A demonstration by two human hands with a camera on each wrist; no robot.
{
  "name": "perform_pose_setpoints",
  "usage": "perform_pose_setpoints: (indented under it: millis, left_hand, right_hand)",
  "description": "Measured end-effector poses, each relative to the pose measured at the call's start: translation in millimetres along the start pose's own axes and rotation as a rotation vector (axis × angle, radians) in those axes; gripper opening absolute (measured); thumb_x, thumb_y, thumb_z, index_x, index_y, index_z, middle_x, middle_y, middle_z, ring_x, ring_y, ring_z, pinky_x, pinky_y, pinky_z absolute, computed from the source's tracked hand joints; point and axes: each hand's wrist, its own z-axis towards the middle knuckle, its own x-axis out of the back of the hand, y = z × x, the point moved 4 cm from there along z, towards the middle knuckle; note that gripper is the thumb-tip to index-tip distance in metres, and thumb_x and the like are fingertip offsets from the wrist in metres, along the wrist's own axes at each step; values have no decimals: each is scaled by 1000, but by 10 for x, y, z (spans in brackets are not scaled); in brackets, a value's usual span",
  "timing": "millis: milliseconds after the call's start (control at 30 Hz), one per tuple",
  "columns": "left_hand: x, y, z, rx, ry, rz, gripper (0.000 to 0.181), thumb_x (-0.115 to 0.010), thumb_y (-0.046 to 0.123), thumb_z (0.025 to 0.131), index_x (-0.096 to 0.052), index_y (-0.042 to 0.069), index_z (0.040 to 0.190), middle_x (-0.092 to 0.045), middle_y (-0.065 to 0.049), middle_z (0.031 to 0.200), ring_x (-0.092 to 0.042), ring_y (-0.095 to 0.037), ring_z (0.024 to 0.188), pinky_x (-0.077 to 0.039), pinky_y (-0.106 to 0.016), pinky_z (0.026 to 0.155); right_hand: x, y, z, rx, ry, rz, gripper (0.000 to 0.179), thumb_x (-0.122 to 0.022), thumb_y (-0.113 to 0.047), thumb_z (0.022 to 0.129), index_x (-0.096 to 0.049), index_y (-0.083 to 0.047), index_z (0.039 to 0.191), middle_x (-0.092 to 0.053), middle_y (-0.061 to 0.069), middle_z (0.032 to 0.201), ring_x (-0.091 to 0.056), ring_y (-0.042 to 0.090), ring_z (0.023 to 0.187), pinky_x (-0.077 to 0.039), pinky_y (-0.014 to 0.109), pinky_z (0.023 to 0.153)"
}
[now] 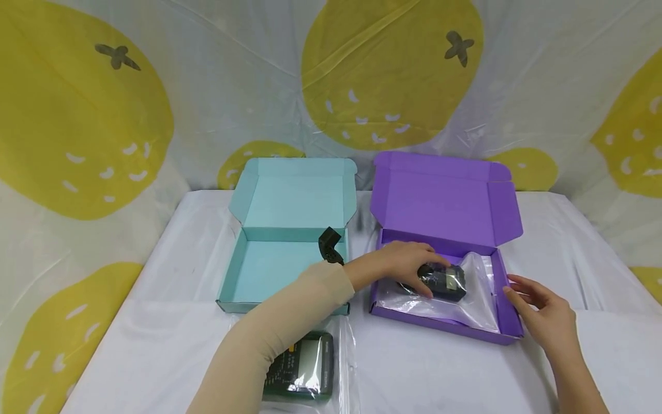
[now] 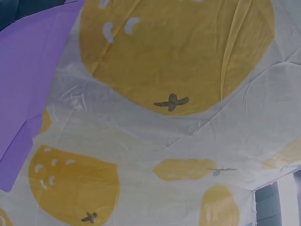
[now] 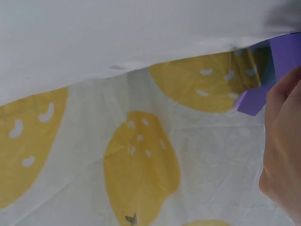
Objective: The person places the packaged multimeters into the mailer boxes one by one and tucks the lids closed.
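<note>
My left hand (image 1: 411,265) reaches across into the purple box (image 1: 439,328) and grips a black device (image 1: 449,282) with a small display. Thumb and fingers lie on opposite sides of that device, which sits in a clear plastic bag (image 1: 478,287) spread over the box floor. At the box's right wall, my right hand (image 1: 543,316) rests its relaxed fingers against the outside. The right wrist view catches part of this hand (image 3: 284,146) beside the purple cardboard. In the left wrist view only the raised purple lid (image 2: 37,70) and the backdrop appear.
An open light-blue box (image 1: 269,264) stands to the left, its lid raised. Nearer, a bagged multimeter (image 1: 305,368) lies on the white cloth, partly behind my left sleeve (image 1: 289,310). A lemon-print curtain (image 1: 248,75) hangs behind the table.
</note>
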Motion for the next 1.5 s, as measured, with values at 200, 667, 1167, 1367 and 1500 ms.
perform_pose_setpoints:
  millis: [200,667,1167,1367,1500]
  left_hand:
    - [153,-60,-22,-22,78,-45,66,-57,62,76,-38,40,136,-39,14,139,-38,-6,126,-44,-30,90]
    - [344,-304,-75,45,146,-75,59,-55,55,82,-39,37,136,-43,11,138,-44,-10,123,-46,-30,84]
    - [453,-427,-25,65,141,-129,57,-56,47,85,-38,32,137,-45,10,136,-44,-9,121,-46,-28,82]
    - [538,-517,-26,122,158,-67,58,-54,50,85,-35,34,138,-42,10,139,-41,-10,126,-45,-33,87]
    - [676,-648,-59,185,244,-39,63,-54,48,86,-32,29,141,-39,8,142,-39,-13,128,-40,-32,97]
  right_hand:
    - [51,-10,85,-32,-50,-61,53,-56,-41,87,-52,-5,126,-35,-50,77,-52,10,112,-35,39,78]
    - [205,-273,494,92,-117,-155,54,-52,-42,89,-51,-4,128,-51,-35,89,-47,46,107,-41,29,64]
    - [114,-536,808,255,-176,-197,52,-50,-35,91,-53,8,120,-55,30,116,-50,45,103,-40,39,72]
    - [119,-591,860,275,-149,-209,50,-50,-35,91,-55,6,119,-58,28,112,-54,41,98,-39,30,67]
    - [197,-621,929,268,-107,-210,48,-48,-35,92,-56,4,119,-58,28,111,-53,34,96,-35,25,64]
